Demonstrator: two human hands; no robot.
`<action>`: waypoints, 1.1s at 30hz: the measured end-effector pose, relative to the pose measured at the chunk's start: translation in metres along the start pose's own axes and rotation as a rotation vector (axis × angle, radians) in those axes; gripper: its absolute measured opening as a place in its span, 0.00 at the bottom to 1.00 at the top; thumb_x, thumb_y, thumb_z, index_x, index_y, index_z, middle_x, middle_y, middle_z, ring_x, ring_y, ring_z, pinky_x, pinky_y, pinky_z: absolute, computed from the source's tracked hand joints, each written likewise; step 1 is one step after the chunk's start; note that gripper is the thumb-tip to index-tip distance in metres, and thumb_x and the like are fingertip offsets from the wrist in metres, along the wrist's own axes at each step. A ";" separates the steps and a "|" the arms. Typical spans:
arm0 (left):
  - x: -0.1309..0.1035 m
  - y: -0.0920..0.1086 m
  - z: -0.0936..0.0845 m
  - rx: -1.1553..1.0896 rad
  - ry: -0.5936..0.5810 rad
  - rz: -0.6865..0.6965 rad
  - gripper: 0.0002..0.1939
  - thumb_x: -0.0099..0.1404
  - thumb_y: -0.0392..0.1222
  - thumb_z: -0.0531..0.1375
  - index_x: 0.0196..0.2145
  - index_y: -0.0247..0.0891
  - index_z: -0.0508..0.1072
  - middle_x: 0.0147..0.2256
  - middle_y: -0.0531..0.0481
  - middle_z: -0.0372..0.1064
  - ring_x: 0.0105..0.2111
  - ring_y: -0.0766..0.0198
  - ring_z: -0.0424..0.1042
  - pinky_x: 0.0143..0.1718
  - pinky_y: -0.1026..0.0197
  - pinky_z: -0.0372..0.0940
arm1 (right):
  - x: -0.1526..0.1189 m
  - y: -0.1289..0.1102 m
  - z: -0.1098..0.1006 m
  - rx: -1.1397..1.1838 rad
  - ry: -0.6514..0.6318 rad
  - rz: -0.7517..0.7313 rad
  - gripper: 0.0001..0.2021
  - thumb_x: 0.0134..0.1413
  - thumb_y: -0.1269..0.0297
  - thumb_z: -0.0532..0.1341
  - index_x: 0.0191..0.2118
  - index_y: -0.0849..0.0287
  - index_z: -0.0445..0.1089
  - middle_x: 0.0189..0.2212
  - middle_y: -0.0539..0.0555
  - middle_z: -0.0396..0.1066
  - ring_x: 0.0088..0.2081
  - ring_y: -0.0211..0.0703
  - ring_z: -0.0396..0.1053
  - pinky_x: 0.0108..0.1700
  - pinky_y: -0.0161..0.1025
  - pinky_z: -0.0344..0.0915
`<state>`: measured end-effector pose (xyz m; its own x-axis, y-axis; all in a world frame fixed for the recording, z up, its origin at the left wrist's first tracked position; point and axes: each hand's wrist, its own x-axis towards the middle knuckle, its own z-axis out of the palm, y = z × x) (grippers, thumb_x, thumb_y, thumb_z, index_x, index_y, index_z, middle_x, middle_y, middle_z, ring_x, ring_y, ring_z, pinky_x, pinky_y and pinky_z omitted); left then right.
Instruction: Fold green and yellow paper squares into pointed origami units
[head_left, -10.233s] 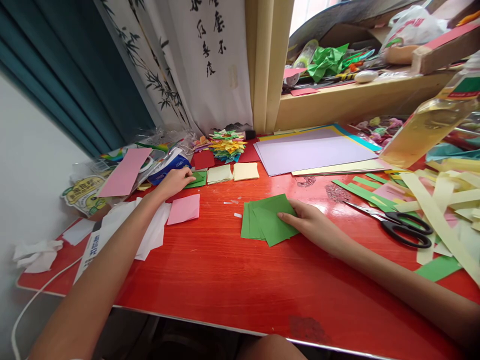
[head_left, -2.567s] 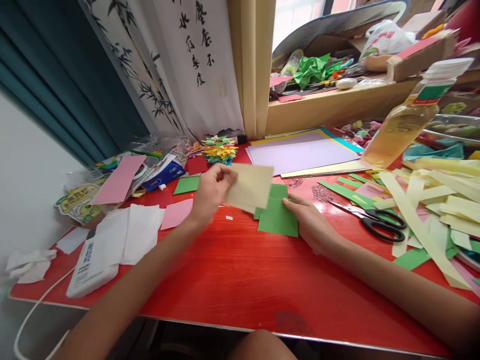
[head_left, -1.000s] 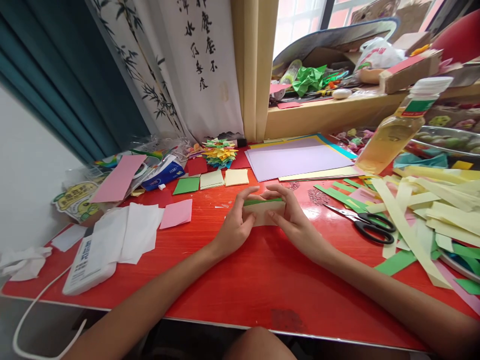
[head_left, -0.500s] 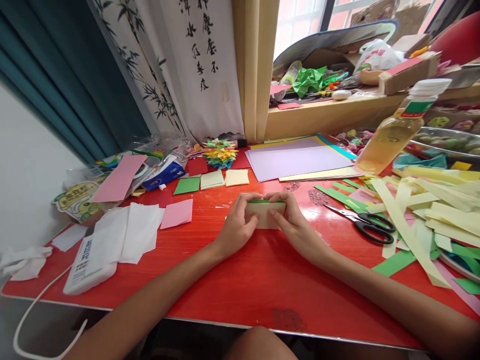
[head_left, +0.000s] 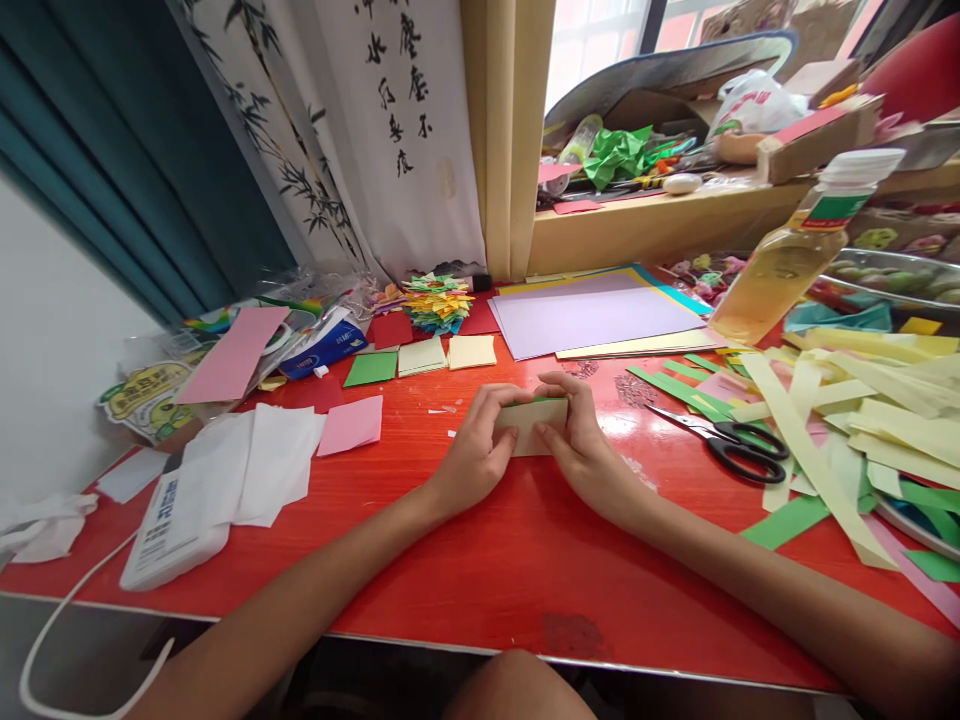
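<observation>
Between both hands, above the red table, is a small stack of paper [head_left: 529, 432], pale cream on the near face with a green edge along its top. My left hand [head_left: 480, 440] grips its left side, thumb on the near face and fingers over the top. On the right side my right hand [head_left: 574, 430] holds it, thumb pressed to the near face, index finger arched above the top edge. Beyond the hands lie a green square stack [head_left: 371, 369] and two pale square stacks [head_left: 421, 357], [head_left: 472, 351]. A pink paper [head_left: 350, 425] is left of my left hand.
Black-handled scissors [head_left: 746, 450] lie right of my hands, beside piled paper strips [head_left: 817, 440]. A bottle [head_left: 787, 260] stands behind them. Lilac sheets [head_left: 600, 315] are at the back; tissues [head_left: 281, 465] and a white device [head_left: 172, 530] are at the left.
The fingers of my right hand have lifted and arched a little above the paper's top edge. The whole view has shifted slightly; both hands still hold the stack.
</observation>
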<state>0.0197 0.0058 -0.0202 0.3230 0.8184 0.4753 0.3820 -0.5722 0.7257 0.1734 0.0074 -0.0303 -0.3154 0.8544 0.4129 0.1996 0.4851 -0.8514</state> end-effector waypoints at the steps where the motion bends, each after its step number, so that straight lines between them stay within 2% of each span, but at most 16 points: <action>1: 0.000 0.001 0.000 0.012 -0.003 -0.001 0.19 0.59 0.26 0.49 0.46 0.42 0.61 0.46 0.49 0.57 0.49 0.65 0.57 0.51 0.60 0.56 | 0.000 0.000 0.000 -0.009 -0.001 -0.001 0.21 0.55 0.74 0.47 0.53 0.52 0.43 0.47 0.56 0.51 0.49 0.40 0.53 0.50 0.39 0.58; 5: 0.000 0.000 0.000 0.015 -0.015 -0.091 0.17 0.60 0.28 0.50 0.45 0.43 0.61 0.45 0.50 0.58 0.47 0.64 0.59 0.49 0.59 0.56 | 0.001 0.001 0.000 -0.005 -0.026 0.065 0.21 0.56 0.71 0.48 0.54 0.52 0.43 0.48 0.57 0.51 0.47 0.41 0.56 0.46 0.41 0.61; 8: 0.002 -0.004 -0.001 -0.102 0.058 -0.217 0.16 0.60 0.32 0.51 0.45 0.45 0.61 0.44 0.51 0.61 0.43 0.63 0.62 0.43 0.60 0.60 | 0.006 0.002 -0.001 0.143 -0.026 0.143 0.21 0.56 0.68 0.49 0.54 0.52 0.43 0.47 0.57 0.55 0.43 0.41 0.62 0.43 0.42 0.65; 10: 0.004 -0.008 -0.002 -0.206 0.133 -0.275 0.15 0.60 0.34 0.52 0.46 0.45 0.59 0.42 0.51 0.62 0.40 0.63 0.64 0.39 0.61 0.62 | 0.010 0.004 -0.003 0.265 -0.065 0.230 0.18 0.56 0.66 0.50 0.52 0.53 0.48 0.44 0.56 0.60 0.41 0.41 0.64 0.41 0.43 0.67; 12: 0.006 -0.012 -0.003 -0.244 0.159 -0.305 0.16 0.60 0.35 0.53 0.46 0.44 0.59 0.42 0.51 0.62 0.38 0.64 0.64 0.37 0.62 0.63 | 0.013 0.005 -0.006 0.348 -0.119 0.345 0.15 0.55 0.64 0.51 0.49 0.57 0.56 0.41 0.56 0.64 0.38 0.42 0.67 0.37 0.44 0.70; 14: 0.007 -0.016 -0.004 -0.203 0.129 -0.324 0.17 0.59 0.37 0.53 0.47 0.43 0.60 0.44 0.50 0.62 0.39 0.63 0.64 0.38 0.61 0.63 | 0.014 0.007 -0.008 0.394 -0.124 0.437 0.13 0.54 0.64 0.53 0.45 0.61 0.61 0.39 0.58 0.66 0.34 0.42 0.69 0.31 0.43 0.71; 17: 0.010 -0.020 -0.005 -0.136 0.089 -0.341 0.17 0.60 0.39 0.53 0.48 0.42 0.61 0.45 0.49 0.63 0.41 0.62 0.64 0.40 0.61 0.63 | 0.015 0.010 -0.010 0.417 -0.076 0.451 0.13 0.53 0.64 0.54 0.44 0.62 0.63 0.37 0.57 0.68 0.28 0.40 0.70 0.28 0.41 0.71; 19: 0.011 -0.021 -0.008 -0.117 0.091 -0.368 0.17 0.61 0.41 0.53 0.49 0.43 0.62 0.38 0.50 0.66 0.35 0.65 0.66 0.35 0.62 0.63 | 0.015 0.012 -0.011 0.411 -0.060 0.430 0.13 0.52 0.63 0.55 0.44 0.61 0.64 0.37 0.57 0.69 0.26 0.38 0.70 0.30 0.40 0.71; 21: 0.011 -0.021 -0.011 -0.081 0.118 -0.383 0.16 0.61 0.43 0.52 0.48 0.42 0.63 0.28 0.53 0.66 0.25 0.68 0.65 0.26 0.65 0.62 | 0.015 0.013 -0.012 0.412 -0.037 0.425 0.13 0.53 0.62 0.55 0.44 0.60 0.63 0.39 0.57 0.68 0.28 0.39 0.71 0.33 0.41 0.72; 23: 0.011 -0.020 -0.015 -0.013 0.177 -0.332 0.14 0.62 0.44 0.51 0.45 0.41 0.65 0.21 0.55 0.62 0.19 0.70 0.62 0.21 0.66 0.59 | 0.017 0.013 -0.013 0.449 -0.001 0.439 0.15 0.54 0.58 0.53 0.45 0.60 0.62 0.43 0.59 0.67 0.34 0.42 0.71 0.38 0.42 0.71; 24: 0.010 -0.020 -0.018 0.047 0.206 -0.269 0.13 0.63 0.44 0.51 0.44 0.41 0.66 0.21 0.55 0.63 0.19 0.70 0.63 0.22 0.66 0.60 | 0.018 0.013 -0.013 0.485 0.019 0.452 0.16 0.55 0.55 0.52 0.45 0.59 0.61 0.45 0.60 0.66 0.37 0.43 0.71 0.41 0.43 0.71; 26: 0.009 -0.020 -0.022 0.221 0.211 -0.067 0.12 0.64 0.42 0.49 0.43 0.41 0.67 0.28 0.52 0.69 0.26 0.68 0.68 0.29 0.65 0.64 | 0.020 0.012 -0.014 0.576 0.036 0.491 0.20 0.55 0.51 0.50 0.47 0.60 0.60 0.47 0.62 0.65 0.39 0.45 0.71 0.45 0.45 0.68; 28: 0.008 -0.022 -0.025 0.422 0.095 0.165 0.12 0.65 0.39 0.48 0.43 0.40 0.67 0.38 0.50 0.71 0.37 0.66 0.70 0.39 0.63 0.64 | 0.021 0.012 -0.015 0.642 0.017 0.521 0.21 0.56 0.51 0.49 0.49 0.60 0.59 0.46 0.62 0.66 0.41 0.47 0.70 0.46 0.46 0.67; 30: 0.008 -0.024 -0.026 0.591 -0.075 0.320 0.12 0.65 0.39 0.49 0.43 0.39 0.68 0.42 0.49 0.70 0.41 0.63 0.68 0.42 0.61 0.63 | 0.021 0.016 -0.017 0.617 0.013 0.530 0.19 0.55 0.56 0.53 0.51 0.58 0.57 0.45 0.59 0.67 0.41 0.46 0.70 0.45 0.45 0.68; 33: 0.008 -0.026 -0.023 0.728 -0.225 0.369 0.13 0.63 0.46 0.51 0.41 0.39 0.69 0.42 0.49 0.70 0.40 0.60 0.66 0.40 0.58 0.63 | 0.020 0.022 -0.017 0.535 0.036 0.518 0.23 0.51 0.65 0.56 0.54 0.54 0.55 0.45 0.55 0.68 0.40 0.44 0.70 0.43 0.43 0.68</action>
<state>-0.0077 0.0288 -0.0235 0.6716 0.5866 0.4526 0.6558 -0.7549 0.0051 0.1877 0.0383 -0.0355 -0.2715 0.9590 -0.0817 -0.1675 -0.1307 -0.9772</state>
